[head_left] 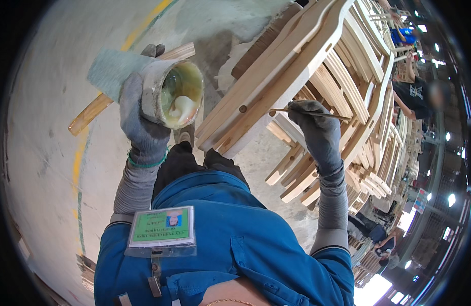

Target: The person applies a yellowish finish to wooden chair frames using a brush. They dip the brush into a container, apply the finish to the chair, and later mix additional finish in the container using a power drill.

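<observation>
In the upper centre of the frame the gloved left hand (pixel 138 115) is closed around a dirty cup of pale glue (pixel 177 94) together with a grey-green sheet (pixel 110 71) and a wooden slat (pixel 92 109), while the gloved right hand (pixel 314 127) pinches a thin stick (pixel 306 112) against the stacked wooden chair frames (pixel 317 66), and a green rectangular badge (pixel 161 227) hangs on the blue shirt (pixel 235 245) below.

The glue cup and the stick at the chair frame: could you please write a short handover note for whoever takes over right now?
Left hand: gloved, holds the glue cup, a sheet of sandpaper and a wooden slat.
Right hand: gloved, holds a thin stick, its tip at a dowel hole in the wooden chair frame.
Done: cannot tell which holes are glued.
Left: likely the hole beside it.
</observation>
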Available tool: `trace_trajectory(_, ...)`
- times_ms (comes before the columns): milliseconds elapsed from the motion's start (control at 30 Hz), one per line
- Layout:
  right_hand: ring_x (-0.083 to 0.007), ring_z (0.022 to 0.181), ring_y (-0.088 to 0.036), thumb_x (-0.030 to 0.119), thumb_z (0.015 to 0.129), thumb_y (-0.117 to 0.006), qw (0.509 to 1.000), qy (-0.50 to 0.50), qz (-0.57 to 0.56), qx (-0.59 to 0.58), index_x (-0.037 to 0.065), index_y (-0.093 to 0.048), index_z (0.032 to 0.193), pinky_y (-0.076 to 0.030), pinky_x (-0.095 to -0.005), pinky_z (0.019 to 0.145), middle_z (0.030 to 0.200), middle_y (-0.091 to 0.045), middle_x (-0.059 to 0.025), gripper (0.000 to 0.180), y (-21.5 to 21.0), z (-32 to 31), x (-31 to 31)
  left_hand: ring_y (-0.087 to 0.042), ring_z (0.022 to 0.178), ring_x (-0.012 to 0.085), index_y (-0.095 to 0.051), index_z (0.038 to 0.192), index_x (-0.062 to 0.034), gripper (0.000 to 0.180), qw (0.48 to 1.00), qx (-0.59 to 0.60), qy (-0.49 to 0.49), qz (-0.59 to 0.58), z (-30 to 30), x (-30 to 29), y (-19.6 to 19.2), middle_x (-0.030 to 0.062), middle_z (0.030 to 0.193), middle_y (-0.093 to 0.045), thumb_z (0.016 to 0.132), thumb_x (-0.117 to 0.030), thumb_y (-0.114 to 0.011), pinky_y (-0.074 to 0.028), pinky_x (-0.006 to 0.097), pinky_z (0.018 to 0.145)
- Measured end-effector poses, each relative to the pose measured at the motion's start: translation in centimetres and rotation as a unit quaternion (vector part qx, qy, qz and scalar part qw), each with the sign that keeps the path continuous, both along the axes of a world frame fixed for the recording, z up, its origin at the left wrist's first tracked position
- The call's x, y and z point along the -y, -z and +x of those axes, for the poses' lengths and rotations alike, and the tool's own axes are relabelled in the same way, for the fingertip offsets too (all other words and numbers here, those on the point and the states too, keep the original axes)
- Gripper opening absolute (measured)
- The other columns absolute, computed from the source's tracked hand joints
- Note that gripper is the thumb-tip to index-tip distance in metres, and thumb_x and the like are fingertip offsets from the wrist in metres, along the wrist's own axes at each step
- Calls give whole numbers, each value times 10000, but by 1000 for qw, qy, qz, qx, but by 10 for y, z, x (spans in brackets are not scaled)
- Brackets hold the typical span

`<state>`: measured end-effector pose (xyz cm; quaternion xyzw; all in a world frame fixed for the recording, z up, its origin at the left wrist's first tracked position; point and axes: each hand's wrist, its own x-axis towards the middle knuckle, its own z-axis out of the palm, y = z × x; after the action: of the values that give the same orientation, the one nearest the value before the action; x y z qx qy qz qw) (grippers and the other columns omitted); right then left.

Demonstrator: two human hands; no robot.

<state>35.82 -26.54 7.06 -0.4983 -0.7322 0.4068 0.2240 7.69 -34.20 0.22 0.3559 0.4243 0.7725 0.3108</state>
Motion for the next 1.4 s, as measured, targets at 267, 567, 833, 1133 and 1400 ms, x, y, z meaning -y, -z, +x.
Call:
trace_trajectory(267,-220,891,-641,-101,778,-627,940,79,41,-328,-78,-579,941,-543,-308,785,954,-646,-184,171,-62,10,55,-423,1220,323,-337,1314,70,559,967,210,138,30,61,-24,-47,236,1310,-416,932,-333,-274,-356,416,1041)
trace_trajectory(567,-255,888,-654,-16,771,-673,933,115,197,-280,-13,-602,959,-569,-327,706,957,-644,-206,201,-41,51,103,-428,1202,339,-315,1313,84,637,946,146,274,94,159,-50,-67,244,1317,-391,896,-398,-322,-372,444,1015)
trace_trajectory(833,-352,932,-626,42,804,-660,867,170,182,-432,2,-599,891,-520,-475,812,963,-622,-237,113,-41,86,137,-448,1181,336,-313,1322,72,664,907,192,346,145,212,-62,-72,222,1321,-376,866,-403,-398,-386,440,1001)
trace_trajectory(1133,-231,761,-636,99,827,-630,802,312,161,-483,27,-477,911,-560,-367,688,843,-608,-172,189,-24,94,151,-441,1194,322,-347,1297,69,656,936,138,317,70,240,-58,-62,225,1294,-409,863,-420,-391,-386,429,1010)
trace_trajectory(1400,-180,725,-645,66,883,-571,786,529,197,-253,-20,-566,919,-560,-300,679,837,-636,-123,93,-10,208,148,-439,1210,315,-357,1281,66,614,963,89,249,61,231,-74,-43,223,1276,-441,886,-403,-388,-371,421,1039)
